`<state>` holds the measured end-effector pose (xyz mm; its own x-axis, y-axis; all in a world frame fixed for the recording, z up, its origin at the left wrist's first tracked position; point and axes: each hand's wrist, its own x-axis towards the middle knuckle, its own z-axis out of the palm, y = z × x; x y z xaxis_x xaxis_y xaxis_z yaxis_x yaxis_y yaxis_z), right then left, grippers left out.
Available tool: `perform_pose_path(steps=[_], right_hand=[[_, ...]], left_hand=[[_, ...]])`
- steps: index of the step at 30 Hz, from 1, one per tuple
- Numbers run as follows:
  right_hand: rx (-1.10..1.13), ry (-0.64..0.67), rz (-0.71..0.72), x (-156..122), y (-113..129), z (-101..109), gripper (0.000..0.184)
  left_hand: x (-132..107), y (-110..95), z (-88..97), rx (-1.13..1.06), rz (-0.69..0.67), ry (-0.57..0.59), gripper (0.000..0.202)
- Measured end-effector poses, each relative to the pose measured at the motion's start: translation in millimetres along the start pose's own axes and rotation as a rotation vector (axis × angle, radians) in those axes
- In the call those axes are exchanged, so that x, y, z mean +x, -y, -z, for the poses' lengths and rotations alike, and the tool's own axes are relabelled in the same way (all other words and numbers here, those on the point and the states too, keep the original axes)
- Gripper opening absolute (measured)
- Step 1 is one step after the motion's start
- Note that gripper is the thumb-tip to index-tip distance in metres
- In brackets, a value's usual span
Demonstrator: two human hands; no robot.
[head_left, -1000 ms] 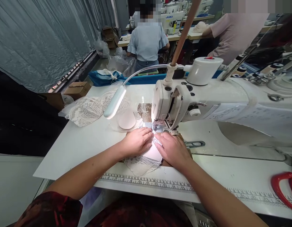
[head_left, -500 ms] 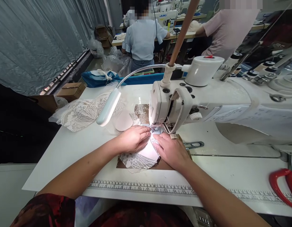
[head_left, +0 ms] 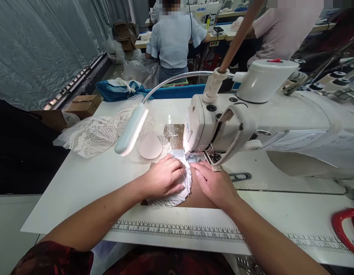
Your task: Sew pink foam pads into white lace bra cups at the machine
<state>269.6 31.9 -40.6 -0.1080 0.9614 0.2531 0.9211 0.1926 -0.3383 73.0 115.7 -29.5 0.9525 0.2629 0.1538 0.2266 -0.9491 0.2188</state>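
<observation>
At the sewing machine (head_left: 201, 122), a white lace piece (head_left: 187, 187) with a curved edge lies under the needle area, over a brown surface. My left hand (head_left: 165, 175) rests palm down on this lace, fingers laid across it and slightly bent. To the right of the presser foot (head_left: 191, 157), my right hand (head_left: 215, 183) lies low with index finger stretched toward the lace edge and thumb apart. Its other fingers are partly hidden under the machine's front. Left of the needle sits a pale round pad (head_left: 151, 145) on sheer fabric.
More lace (head_left: 91, 133) spreads over the table's left side. A lamp (head_left: 131, 130) on a bendable neck hangs above it. Red-handled scissors (head_left: 341, 225) lie at the right edge. A ruler strip (head_left: 177, 231) runs along the front. Co-workers (head_left: 172, 42) sit beyond.
The lace piece has turned, its curved edge now showing between my hands. My left hand has slid slightly toward me and covers more lace. The view has shifted a little.
</observation>
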Motion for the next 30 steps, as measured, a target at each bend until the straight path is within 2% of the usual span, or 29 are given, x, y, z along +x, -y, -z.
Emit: perform_pose_path(steps=[4,8,13,20,26,30], right_hand=[[0.036,-0.007,0.060,-2,-1,-2,0.036],[0.071,0.058,0.137,-1,4,0,0.033],[0.083,0.137,0.100,1,7,3,0.035],[0.022,0.143,0.063,3,8,2,0.038],[0.006,0.084,0.066,0,2,-4,0.037],[-0.011,0.058,0.031,2,4,-3,0.036]], left_hand=[[-1,5,1.3,-0.015,-0.020,0.001,0.042],[0,9,3.6,-0.029,-0.051,-0.001,0.039],[-1,14,5.6,-0.040,-0.066,-0.010,0.040],[-2,24,5.7,-0.009,-0.048,-0.039,0.039],[0,23,3.5,0.057,-0.023,-0.055,0.037],[3,15,3.7,0.072,-0.056,-0.035,0.036]])
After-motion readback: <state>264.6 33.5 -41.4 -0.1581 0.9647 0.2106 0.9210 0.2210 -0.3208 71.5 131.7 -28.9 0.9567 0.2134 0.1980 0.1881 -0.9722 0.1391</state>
